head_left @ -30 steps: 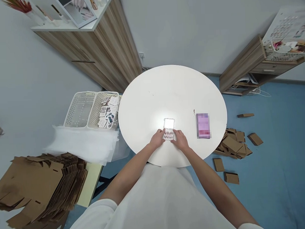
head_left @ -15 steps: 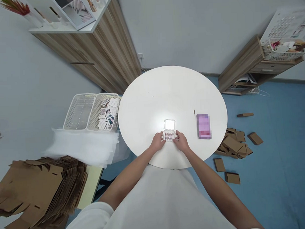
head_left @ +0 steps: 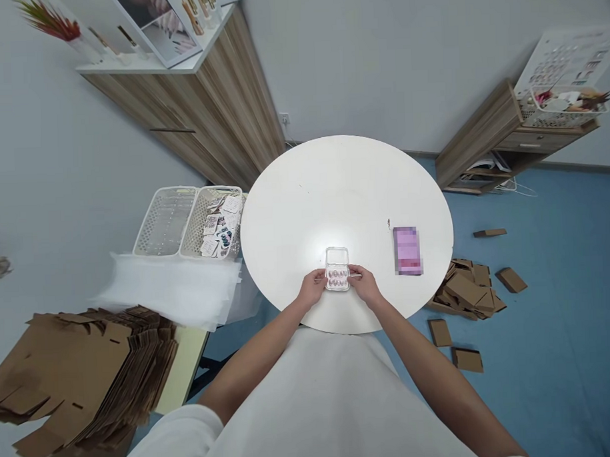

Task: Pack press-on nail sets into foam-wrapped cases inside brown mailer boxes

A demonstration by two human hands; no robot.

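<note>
A small clear plastic case [head_left: 337, 269] with its lid flipped open lies near the front edge of the round white table [head_left: 343, 187]. Rows of pink press-on nails show in its lower half. My left hand [head_left: 312, 287] grips the case's left side with curled fingers. My right hand [head_left: 363, 284] pinches its right side. A pink rectangular packet [head_left: 406, 250] lies flat on the table to the right of my hands, apart from them.
Two white mesh baskets [head_left: 187, 221] stand left of the table, one holding printed cards. White foam sheets [head_left: 172, 290] and a stack of flat brown cartons [head_left: 80, 376] lie at lower left. Small brown boxes [head_left: 467, 286] litter the blue floor at right. Wooden cabinets [head_left: 200, 92] stand behind.
The case and both hands have shifted slightly toward the table's front edge, and my right fingers have closed further over the case's right side. The pink packet has not moved.
</note>
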